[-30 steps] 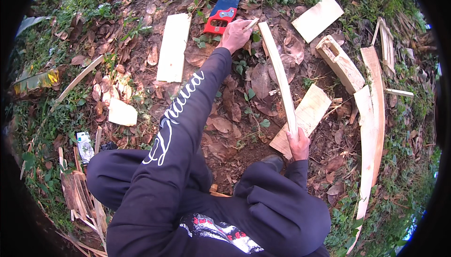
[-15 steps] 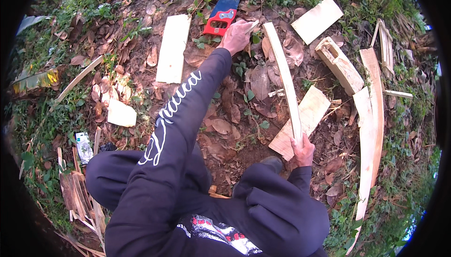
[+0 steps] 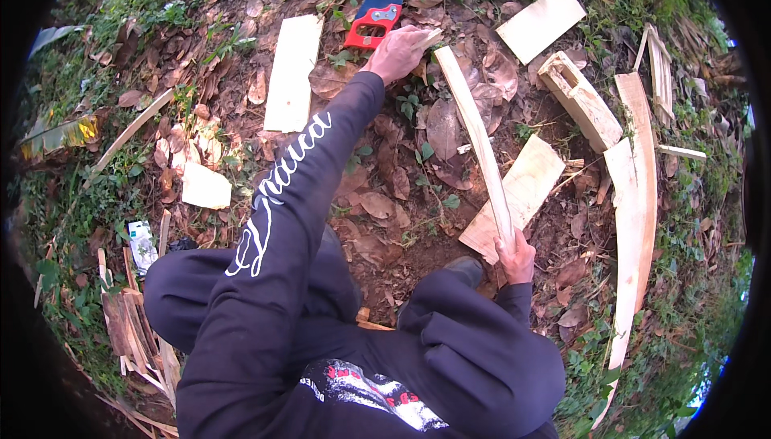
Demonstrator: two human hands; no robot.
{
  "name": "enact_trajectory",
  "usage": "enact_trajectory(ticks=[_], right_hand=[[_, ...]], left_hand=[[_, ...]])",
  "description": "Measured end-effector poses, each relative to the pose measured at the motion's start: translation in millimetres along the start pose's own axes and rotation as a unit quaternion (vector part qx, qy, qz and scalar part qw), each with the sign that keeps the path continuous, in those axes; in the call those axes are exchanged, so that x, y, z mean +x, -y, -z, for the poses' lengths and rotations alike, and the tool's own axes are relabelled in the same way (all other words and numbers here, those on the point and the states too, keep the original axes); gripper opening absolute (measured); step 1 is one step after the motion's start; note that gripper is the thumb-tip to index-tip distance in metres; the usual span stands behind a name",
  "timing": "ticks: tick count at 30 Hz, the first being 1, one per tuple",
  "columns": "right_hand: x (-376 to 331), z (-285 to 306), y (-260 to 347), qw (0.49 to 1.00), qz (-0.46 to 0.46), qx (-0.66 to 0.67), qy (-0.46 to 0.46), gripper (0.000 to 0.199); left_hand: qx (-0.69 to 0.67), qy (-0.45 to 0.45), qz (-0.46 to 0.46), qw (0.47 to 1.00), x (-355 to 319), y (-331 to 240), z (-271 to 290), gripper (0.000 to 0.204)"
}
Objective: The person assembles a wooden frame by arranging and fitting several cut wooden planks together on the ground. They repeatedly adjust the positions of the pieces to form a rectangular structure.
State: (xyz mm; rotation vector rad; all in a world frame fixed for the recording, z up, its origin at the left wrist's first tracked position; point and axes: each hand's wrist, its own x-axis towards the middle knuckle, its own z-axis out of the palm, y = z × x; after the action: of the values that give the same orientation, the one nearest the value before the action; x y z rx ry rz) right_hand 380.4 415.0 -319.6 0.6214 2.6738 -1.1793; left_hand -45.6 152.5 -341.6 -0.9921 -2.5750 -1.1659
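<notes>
My left hand (image 3: 395,52) reaches far forward over the leaf litter, right beside the red handle of a blue-bladed hand saw (image 3: 377,13). Its fingers are curled, and a small pale wood sliver (image 3: 432,36) sticks out of them. My right hand (image 3: 515,256) is close to my knee and grips the near end of a long, thin, pale wooden strip (image 3: 475,134). The strip runs away from me, and its far end lies just right of my left hand. It crosses over a flat board (image 3: 526,190) lying on the dirt.
A long flat plank (image 3: 293,73) lies left of the saw. A square board (image 3: 540,23), a hollow wooden block (image 3: 580,100) and curved offcuts (image 3: 634,198) lie to the right. A small pale block (image 3: 206,187) and splinters (image 3: 132,326) lie to the left, with grass all around.
The strip's far end has swung slightly right, away from my left hand. My left hand has stayed by the saw handle, and my right hand keeps its grip.
</notes>
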Motion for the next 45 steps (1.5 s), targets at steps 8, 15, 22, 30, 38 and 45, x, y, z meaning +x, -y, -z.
enact_trajectory(ticks=[8,15,22,30,38,45], right_hand=[[29,-3,-14,0.997,0.051,-0.047,-0.031,0.052],[47,11,-32,0.995,0.081,-0.056,-0.026,0.055],[47,10,-29,0.996,0.074,-0.044,-0.013,0.054],[45,10,-16,0.997,0.074,-0.034,0.018,0.053],[38,14,-2,0.995,0.095,0.003,0.035,0.062],[33,14,0,0.998,0.051,0.007,0.032,0.063]], left_hand=[[-0.005,0.012,0.016,1.000,-1,-9,1,0.035],[-0.015,0.008,0.024,1.000,-4,-7,-3,0.036],[-0.011,0.015,0.041,0.999,-4,-2,-4,0.038],[-0.029,0.044,0.065,0.997,-1,3,5,0.038],[0.061,0.141,0.052,0.987,6,2,24,0.039],[0.008,0.106,0.063,0.992,-2,2,19,0.038]])
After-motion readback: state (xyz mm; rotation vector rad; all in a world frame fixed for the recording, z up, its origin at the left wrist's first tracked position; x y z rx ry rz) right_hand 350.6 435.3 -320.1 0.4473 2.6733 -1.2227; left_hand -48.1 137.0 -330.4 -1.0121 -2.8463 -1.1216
